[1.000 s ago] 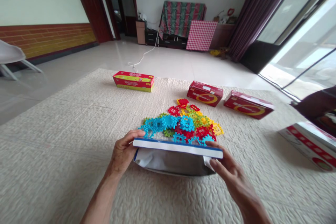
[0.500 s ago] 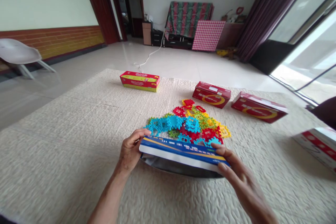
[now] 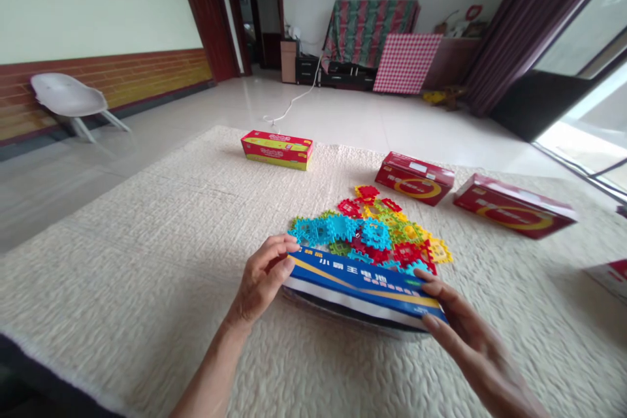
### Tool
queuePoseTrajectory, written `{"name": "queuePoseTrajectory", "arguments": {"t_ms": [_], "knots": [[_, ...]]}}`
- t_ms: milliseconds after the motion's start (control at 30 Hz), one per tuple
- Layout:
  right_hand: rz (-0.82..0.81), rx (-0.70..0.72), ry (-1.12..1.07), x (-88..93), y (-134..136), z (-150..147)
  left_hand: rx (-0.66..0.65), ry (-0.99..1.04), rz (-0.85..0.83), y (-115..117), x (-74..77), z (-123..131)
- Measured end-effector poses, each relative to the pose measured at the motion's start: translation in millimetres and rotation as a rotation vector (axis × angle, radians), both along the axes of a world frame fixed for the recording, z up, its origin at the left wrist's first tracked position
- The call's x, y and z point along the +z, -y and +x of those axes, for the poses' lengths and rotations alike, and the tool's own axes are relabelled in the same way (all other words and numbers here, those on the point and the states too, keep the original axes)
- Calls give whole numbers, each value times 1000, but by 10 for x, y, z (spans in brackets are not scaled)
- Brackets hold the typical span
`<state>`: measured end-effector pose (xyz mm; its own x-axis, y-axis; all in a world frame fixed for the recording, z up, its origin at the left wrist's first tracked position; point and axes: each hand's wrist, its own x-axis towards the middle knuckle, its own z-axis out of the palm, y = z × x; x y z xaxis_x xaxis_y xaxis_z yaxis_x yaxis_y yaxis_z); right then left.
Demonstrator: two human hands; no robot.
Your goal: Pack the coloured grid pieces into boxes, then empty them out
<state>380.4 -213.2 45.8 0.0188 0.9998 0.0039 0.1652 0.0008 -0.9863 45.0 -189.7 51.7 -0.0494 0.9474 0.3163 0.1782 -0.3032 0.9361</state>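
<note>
A blue cardboard box (image 3: pixel 362 278) with yellow stripes and white lettering lies in front of me, a white strip along its near edge and a dark gap under that strip. My left hand (image 3: pixel 267 274) grips its left end between thumb and fingers. At the right end, my right hand (image 3: pixel 458 313) pinches the box with the thumb on the near edge and the fingers on the far side. Just beyond it is a heap of plastic interlocking building pieces (image 3: pixel 375 233) in blue, red, green and yellow; the box hides the heap's near edge.
A red and yellow-green box (image 3: pixel 277 149) stands at the back left of the cream quilted cover (image 3: pixel 161 228). Two dark red boxes (image 3: pixel 414 178) (image 3: pixel 514 204) stand at the back right. Part of another red and white box (image 3: pixel 610 279) shows at the right edge. Farther left is a white chair (image 3: pixel 73 98).
My view has turned left, so everything sits farther right. The box's blue printed face is tipped more toward me and the dark gap looks narrower. Both hands still hold the ends.
</note>
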Motion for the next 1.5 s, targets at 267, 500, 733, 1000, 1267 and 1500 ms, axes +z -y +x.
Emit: {"name": "queuePoseTrajectory", "arguments": {"t_ms": [267, 500, 733, 1000, 1267, 1500], "knots": [[34, 3, 59, -16, -25, 7, 57, -96, 146, -70, -130, 36], [64, -4, 81, -75, -43, 35, 88, -79, 172, -89, -180, 61], [35, 2, 60, -72, -23, 35, 82, -175, 174, -81, -175, 61], [30, 16, 34, -73, -23, 27, 42, -162, 141, -65, -176, 43], [45, 0, 77, -35, -42, 25, -213, 136, -148, -6, -73, -155], [40, -15, 69, -10, -32, 4, -238, 172, -217, 7, -81, -179]]}}
